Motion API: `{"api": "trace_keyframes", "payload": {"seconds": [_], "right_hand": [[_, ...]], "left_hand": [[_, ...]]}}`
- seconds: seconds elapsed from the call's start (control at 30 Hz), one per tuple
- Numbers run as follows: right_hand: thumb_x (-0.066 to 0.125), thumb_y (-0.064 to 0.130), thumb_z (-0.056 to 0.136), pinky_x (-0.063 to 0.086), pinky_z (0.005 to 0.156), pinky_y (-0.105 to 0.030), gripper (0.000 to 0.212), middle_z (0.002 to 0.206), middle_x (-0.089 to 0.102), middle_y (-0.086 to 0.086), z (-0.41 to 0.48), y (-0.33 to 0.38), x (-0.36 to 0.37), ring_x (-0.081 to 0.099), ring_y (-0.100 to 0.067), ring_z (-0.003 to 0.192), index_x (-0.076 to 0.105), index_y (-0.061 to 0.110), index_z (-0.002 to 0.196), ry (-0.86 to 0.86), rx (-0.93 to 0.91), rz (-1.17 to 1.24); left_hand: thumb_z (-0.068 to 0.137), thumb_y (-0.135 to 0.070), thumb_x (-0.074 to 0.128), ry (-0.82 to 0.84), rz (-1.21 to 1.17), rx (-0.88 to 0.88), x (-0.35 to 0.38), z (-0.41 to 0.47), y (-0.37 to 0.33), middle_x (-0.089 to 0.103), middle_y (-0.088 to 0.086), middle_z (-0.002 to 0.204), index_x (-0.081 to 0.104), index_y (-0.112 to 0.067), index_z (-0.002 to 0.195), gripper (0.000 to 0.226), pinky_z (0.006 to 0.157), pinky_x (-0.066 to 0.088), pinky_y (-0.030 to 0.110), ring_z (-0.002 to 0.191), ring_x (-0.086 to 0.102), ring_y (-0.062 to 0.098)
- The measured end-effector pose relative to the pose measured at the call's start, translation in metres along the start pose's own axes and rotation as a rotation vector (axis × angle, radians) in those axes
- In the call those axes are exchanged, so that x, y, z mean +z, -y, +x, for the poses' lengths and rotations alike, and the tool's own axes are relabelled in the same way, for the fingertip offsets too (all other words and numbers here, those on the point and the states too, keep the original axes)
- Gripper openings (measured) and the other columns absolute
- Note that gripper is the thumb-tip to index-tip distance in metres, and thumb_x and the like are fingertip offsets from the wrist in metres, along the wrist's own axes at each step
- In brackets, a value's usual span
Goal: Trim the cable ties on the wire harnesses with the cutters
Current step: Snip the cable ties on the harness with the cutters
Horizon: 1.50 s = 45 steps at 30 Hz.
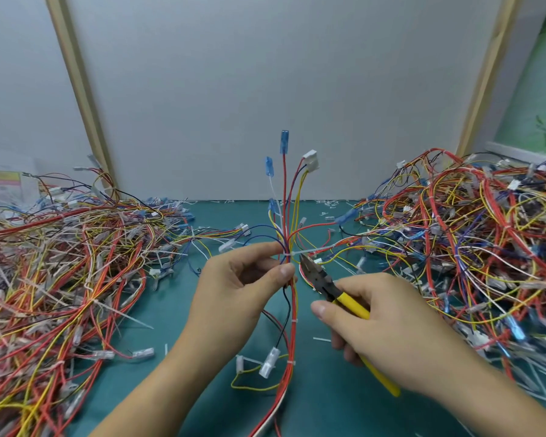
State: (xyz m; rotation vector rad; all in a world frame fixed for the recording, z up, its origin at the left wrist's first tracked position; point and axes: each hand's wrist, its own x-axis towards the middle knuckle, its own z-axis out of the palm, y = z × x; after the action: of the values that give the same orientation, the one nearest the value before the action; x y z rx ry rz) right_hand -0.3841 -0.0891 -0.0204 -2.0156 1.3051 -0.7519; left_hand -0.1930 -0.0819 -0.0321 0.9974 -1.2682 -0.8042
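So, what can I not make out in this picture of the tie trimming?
Head view only:
- Cutters: whether the blades touch the cable tie is too small to tell.
- Handles: mostly hidden inside the right hand.
- Harness: pinched part hidden by the left hand; lower end cut off by the bottom edge.
- Left pile and right pile: blurred, cut by the side edges.

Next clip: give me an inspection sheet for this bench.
Surface: green mat, bare mainly in the middle.
Job's things: harness held upright; cutters with yellow handles, tip at the cable tie tail.
Clutter: cut tie tails scattered on the mat.
Grippers: left hand pinches the harness at the tie; right hand grips the cutters.
Cables: tangled harnesses in a left pile and a right pile.
Surroundings: grey panel with wooden strips behind; green picture at right.
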Motion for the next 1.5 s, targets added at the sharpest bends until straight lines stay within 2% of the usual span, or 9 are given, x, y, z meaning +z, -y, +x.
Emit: {"api": "trace_keyframes", "payload": {"seconds": [0.17, 0.37, 0.53, 0.73, 1.17, 1.27, 1.5], "right_hand": [[0.064, 0.043, 0.089, 0.060, 0.062, -0.047, 0.034, 0.063, 0.070, -0.003, 0.0002, -0.0008, 0.0010, 0.068, -0.016, 0.053, 0.058, 0.012, 0.075, 0.006, 0.008, 0.000], [0.063, 0.045, 0.088, 0.060, 0.063, -0.046, 0.034, 0.063, 0.070, -0.003, -0.0011, 0.0006, 0.0029, 0.068, -0.013, 0.053, 0.057, 0.014, 0.076, -0.018, -0.003, -0.026], [0.062, 0.048, 0.087, 0.058, 0.062, -0.045, 0.032, 0.066, 0.069, -0.003, -0.0012, 0.0001, 0.0037, 0.066, -0.018, 0.054, 0.055, 0.018, 0.077, -0.049, -0.038, -0.073], [0.062, 0.052, 0.086, 0.054, 0.063, -0.045, 0.040, 0.071, 0.065, -0.012, -0.0012, -0.0021, 0.0027, 0.062, -0.026, 0.061, 0.052, 0.014, 0.077, -0.086, -0.067, -0.141], [0.059, 0.055, 0.086, 0.043, 0.054, -0.036, 0.046, 0.068, 0.060, -0.008, -0.0026, -0.0014, 0.0023, 0.051, -0.020, 0.057, 0.051, 0.012, 0.075, -0.121, -0.088, -0.233], [0.060, 0.056, 0.086, 0.046, 0.056, -0.039, 0.045, 0.068, 0.061, -0.008, -0.0030, -0.0010, 0.0031, 0.052, -0.020, 0.056, 0.051, 0.013, 0.076, -0.116, -0.080, -0.228], [0.062, 0.048, 0.088, 0.056, 0.062, -0.049, 0.040, 0.072, 0.062, -0.018, -0.0015, -0.0018, 0.0068, 0.060, -0.035, 0.065, 0.054, 0.009, 0.079, -0.064, -0.033, -0.086]], "left_hand": [[0.081, -0.008, 0.076, 0.014, 0.011, 0.002, -0.0007, -0.0012, 0.0000, 0.076, 0.007, 0.078, 0.074, -0.016, 0.099, 0.020, 0.073, 0.053, 0.016, 0.080, 0.075, 0.020], [0.076, -0.013, 0.076, 0.018, -0.019, 0.009, 0.0007, -0.0020, -0.0028, 0.076, 0.006, 0.074, 0.074, -0.019, 0.095, 0.020, 0.069, 0.051, 0.012, 0.073, 0.073, 0.010], [0.072, -0.021, 0.076, 0.038, -0.043, -0.009, 0.0008, -0.0021, -0.0034, 0.075, 0.009, 0.075, 0.077, -0.021, 0.091, 0.020, 0.070, 0.053, 0.015, 0.074, 0.072, 0.014], [0.072, -0.021, 0.077, 0.055, -0.039, -0.046, 0.0012, -0.0026, -0.0021, 0.075, 0.004, 0.073, 0.076, -0.016, 0.096, 0.025, 0.067, 0.051, 0.014, 0.071, 0.070, 0.009], [0.070, -0.023, 0.078, 0.058, -0.052, -0.069, 0.0028, -0.0038, -0.0024, 0.076, 0.007, 0.075, 0.079, -0.021, 0.091, 0.021, 0.067, 0.052, 0.016, 0.073, 0.072, 0.014], [0.071, -0.022, 0.078, 0.062, -0.060, -0.068, 0.0035, -0.0041, -0.0028, 0.076, 0.006, 0.074, 0.077, -0.025, 0.094, 0.024, 0.066, 0.051, 0.015, 0.071, 0.071, 0.012], [0.068, -0.025, 0.078, 0.051, -0.059, -0.066, 0.0041, -0.0041, -0.0028, 0.075, 0.005, 0.074, 0.077, -0.029, 0.096, 0.028, 0.067, 0.052, 0.015, 0.071, 0.071, 0.012]]}}
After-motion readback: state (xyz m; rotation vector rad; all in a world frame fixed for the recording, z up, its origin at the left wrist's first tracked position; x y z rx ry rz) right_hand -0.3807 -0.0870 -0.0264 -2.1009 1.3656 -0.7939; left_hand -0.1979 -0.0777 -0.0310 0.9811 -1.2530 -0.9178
